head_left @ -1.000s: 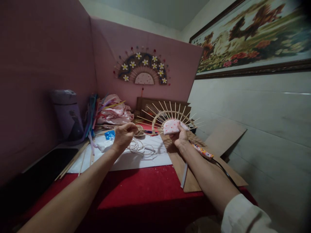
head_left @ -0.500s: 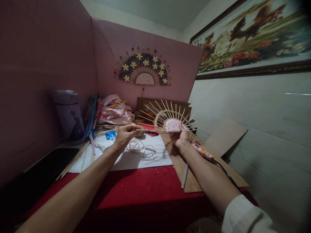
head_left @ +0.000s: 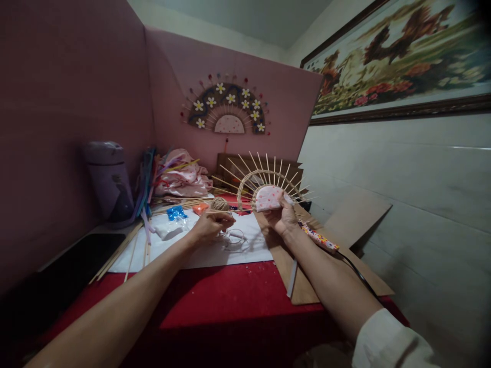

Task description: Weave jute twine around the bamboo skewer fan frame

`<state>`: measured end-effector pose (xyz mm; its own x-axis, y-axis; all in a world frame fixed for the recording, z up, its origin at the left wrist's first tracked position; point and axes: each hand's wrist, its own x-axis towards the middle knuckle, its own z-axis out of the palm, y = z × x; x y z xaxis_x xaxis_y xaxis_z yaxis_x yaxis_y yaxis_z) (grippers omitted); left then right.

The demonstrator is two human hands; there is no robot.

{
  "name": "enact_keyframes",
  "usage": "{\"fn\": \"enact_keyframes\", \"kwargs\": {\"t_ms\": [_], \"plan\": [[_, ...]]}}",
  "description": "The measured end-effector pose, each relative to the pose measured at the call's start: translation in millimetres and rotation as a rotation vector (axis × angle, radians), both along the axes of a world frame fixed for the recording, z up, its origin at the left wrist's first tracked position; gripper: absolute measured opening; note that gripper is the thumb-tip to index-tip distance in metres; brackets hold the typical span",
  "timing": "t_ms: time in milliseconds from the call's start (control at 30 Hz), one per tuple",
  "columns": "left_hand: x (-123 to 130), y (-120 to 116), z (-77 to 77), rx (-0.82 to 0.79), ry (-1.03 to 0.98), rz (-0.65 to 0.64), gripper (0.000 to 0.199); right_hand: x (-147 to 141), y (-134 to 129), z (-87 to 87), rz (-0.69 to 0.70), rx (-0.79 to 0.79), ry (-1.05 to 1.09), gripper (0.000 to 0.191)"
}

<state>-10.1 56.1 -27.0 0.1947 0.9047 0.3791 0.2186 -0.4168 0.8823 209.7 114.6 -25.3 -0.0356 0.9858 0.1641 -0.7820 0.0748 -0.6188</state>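
My right hand (head_left: 283,219) grips a half-round fan frame by its pink-spotted fabric base (head_left: 267,198), thumb on the front and fingers behind. Thin wooden sticks (head_left: 274,168) spread from the base like rays, and an arched band of woven twine (head_left: 245,180) runs across them. My left hand (head_left: 214,225) is closed in a pinch on a strand of twine to the left of the frame. Just behind that hand lies a ball of twine (head_left: 220,204). Loose loops of twine (head_left: 236,240) rest on the white paper (head_left: 207,258) below.
A finished flowered fan (head_left: 229,105) hangs on the pink partition. At the left stand a purple bottle (head_left: 109,181) and coloured strips (head_left: 143,181). Under my right forearm are a wooden board (head_left: 303,286) and a flower-patterned tool with a cord (head_left: 320,239).
My left hand has moved right and slightly down, nearer the fan frame, uncovering the twine ball. The frame has shifted a little left and up in my right hand.
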Motion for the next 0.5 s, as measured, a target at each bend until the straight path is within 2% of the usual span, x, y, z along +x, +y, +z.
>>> {"fn": "enact_keyframes", "kwargs": {"t_ms": [133,300,500], "plan": [[-1.1,-0.4,-4.2,0.117,0.179,-0.010,0.014,-5.3,-6.5,2.5,0.037,0.000,-0.045,0.026],[-1.4,2.4,-10.0,0.191,0.274,-0.066,0.017,-8.8,-11.7,2.9,0.046,-0.016,-0.045,0.024],[0.5,2.4,-13.1,0.016,0.180,-0.094,0.024,-10.6,-13.6,2.4,0.098,-0.006,-0.064,0.032]]}}
